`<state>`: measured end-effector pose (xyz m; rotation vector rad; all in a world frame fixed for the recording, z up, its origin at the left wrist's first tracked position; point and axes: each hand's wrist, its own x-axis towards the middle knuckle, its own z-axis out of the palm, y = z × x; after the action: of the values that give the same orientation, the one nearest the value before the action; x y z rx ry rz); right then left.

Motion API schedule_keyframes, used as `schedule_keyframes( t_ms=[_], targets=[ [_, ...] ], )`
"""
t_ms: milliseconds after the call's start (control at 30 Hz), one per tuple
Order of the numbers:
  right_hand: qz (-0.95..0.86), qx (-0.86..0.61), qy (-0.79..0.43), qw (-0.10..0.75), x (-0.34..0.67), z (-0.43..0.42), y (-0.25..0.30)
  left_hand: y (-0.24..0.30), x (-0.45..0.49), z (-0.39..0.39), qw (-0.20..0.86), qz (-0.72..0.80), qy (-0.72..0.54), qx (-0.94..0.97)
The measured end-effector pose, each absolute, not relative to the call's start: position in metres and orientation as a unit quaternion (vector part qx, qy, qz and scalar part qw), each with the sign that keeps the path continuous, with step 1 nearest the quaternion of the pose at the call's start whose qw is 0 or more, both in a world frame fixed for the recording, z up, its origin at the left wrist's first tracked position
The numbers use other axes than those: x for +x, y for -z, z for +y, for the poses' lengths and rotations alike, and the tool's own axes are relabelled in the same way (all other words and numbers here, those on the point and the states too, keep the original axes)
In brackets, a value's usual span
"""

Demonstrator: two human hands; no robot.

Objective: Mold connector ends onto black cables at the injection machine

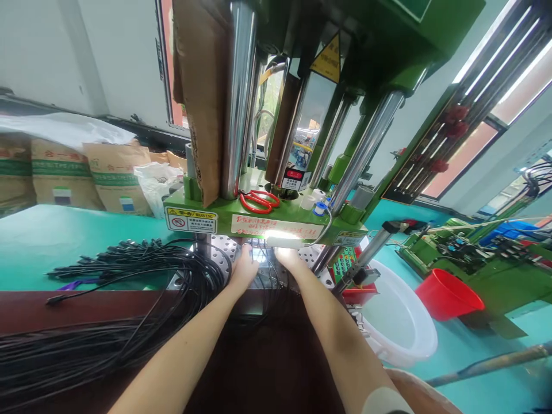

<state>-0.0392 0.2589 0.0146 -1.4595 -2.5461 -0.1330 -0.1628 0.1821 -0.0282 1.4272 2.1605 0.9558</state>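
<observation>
Both of my hands reach in under the front of a green press (276,215), over its metal mould area (263,256). My left hand (245,269) is at the left of this area, its thumb pointing forward and its other fingers mostly hidden. On the right, my right hand (290,259) reaches beneath a bright lamp (284,242), which hides its fingertips. Thin black cables (269,287) run between my wrists towards the mould. What either hand touches cannot be made out. Beside my left forearm lies a large bundle of black cables (190,264) with plug ends.
Red-handled scissors (259,201) and small white spools (308,201) lie on the press ledge. Right of the press are a green button panel (345,261), a large white tub (401,310) and a red bucket (448,294). Paper sacks (64,178) stand at left.
</observation>
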Motion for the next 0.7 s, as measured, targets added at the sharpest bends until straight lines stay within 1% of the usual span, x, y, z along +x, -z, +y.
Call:
schedule_keyframes(
  t_ms=[200, 467, 700],
  targets=[
    [-0.828, -0.551, 0.020, 0.102, 0.006, 0.251, -0.009, 0.017, -0.166, 0.198, 0.137, 0.796, -0.275, 0.521],
    [-0.808, -0.579, -0.009, 0.114, -0.009, 0.254, 0.005, 0.020, -0.167, 0.202, 0.078, 0.807, -0.200, 0.550],
    [-0.801, -0.588, -0.018, 0.106, -0.010, 0.257, 0.004, 0.010, -0.170, 0.202, 0.063, 0.806, -0.169, 0.564]
  ],
)
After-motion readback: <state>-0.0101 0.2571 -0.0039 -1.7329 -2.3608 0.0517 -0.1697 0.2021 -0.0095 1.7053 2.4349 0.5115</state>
